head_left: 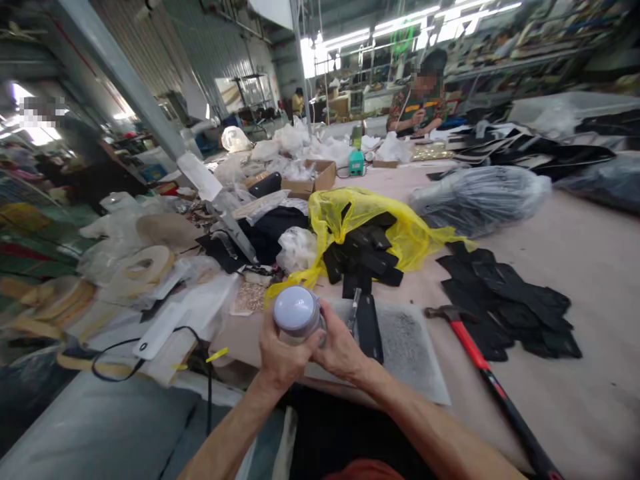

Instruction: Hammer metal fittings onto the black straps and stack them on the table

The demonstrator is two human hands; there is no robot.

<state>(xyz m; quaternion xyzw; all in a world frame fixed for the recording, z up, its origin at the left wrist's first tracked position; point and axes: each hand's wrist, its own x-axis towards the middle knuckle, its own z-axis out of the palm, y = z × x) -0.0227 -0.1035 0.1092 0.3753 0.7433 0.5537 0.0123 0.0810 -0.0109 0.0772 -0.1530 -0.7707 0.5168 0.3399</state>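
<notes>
Both my left hand (280, 360) and my right hand (339, 340) are wrapped around a jar (295, 309) with a pale lavender lid, held upright above the table's near edge. Its lower part is mostly covered by my fingers. Just right of my right hand, a black flat piece (369, 328) and a slim metal tool (355, 310) lie on a translucent sheet (413, 347) with a dark speckled patch. Beyond the jar, a yellow mesh bag (327, 210) spills black pieces (363, 250).
A hammer (467, 343) with a red and black handle lies at right beside a pile of black pieces (505, 300). Tape rolls (145, 263) and plastic wrap crowd the left. A slanted metal post (135, 87) rises there. A co-worker (417, 103) is across the table.
</notes>
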